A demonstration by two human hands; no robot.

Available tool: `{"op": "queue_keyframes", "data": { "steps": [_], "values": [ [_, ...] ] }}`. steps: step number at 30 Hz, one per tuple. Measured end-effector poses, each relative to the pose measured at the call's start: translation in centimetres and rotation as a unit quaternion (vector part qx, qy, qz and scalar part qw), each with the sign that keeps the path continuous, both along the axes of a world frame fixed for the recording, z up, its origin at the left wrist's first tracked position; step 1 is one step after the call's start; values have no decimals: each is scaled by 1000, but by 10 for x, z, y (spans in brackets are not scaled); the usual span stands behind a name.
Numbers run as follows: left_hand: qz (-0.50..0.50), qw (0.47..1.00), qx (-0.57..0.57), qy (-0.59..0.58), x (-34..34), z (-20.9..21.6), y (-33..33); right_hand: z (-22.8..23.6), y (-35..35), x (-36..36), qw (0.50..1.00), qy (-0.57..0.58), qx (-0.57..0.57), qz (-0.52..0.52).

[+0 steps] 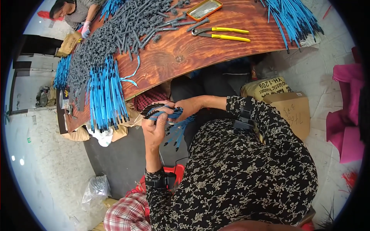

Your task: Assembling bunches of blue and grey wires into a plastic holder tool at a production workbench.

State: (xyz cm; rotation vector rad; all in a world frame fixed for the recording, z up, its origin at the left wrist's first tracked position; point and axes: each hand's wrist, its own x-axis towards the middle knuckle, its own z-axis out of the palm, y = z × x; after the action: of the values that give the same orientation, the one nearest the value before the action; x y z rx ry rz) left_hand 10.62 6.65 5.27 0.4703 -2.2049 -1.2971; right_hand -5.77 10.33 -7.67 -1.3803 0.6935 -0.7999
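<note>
A bundle of thin blue cables with black ends (179,133) is held in front of my body, just off the table's near edge. Around its upper end, where black tips crowd together, my left hand (153,133) is closed. My right hand (188,107) grips the same bundle from the other side, its fingertips partly hidden. The loose blue ends hang down below both hands. Nearest on the table, another blue bundle (105,92) droops over the edge to the left, and thin blue strips (135,69) lie beside it.
The wooden table (173,69) bears a heap of grey plastic fittings (115,30), yellow-handled pliers (231,34), a small tray (204,9) and more blue cables (291,23). A gloved co-worker (83,15) is at the far left. A cardboard box (289,111) stands to my right.
</note>
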Motion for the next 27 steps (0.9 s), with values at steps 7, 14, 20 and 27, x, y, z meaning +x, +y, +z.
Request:
{"op": "queue_keyframes", "data": {
  "steps": [7,14,20,27],
  "values": [
    [19,996,81,28,3,-9,-10,3,-4,6,998,27,29,-49],
    [15,998,21,50,13,-12,2,-16,-1,11,997,13,-51,-48],
    [-14,999,8,51,18,-17,42,-28,21,7,982,35,-175,-58],
    [-34,997,68,-8,30,-17,75,-34,37,10,976,107,-188,-25]
  ]
}}
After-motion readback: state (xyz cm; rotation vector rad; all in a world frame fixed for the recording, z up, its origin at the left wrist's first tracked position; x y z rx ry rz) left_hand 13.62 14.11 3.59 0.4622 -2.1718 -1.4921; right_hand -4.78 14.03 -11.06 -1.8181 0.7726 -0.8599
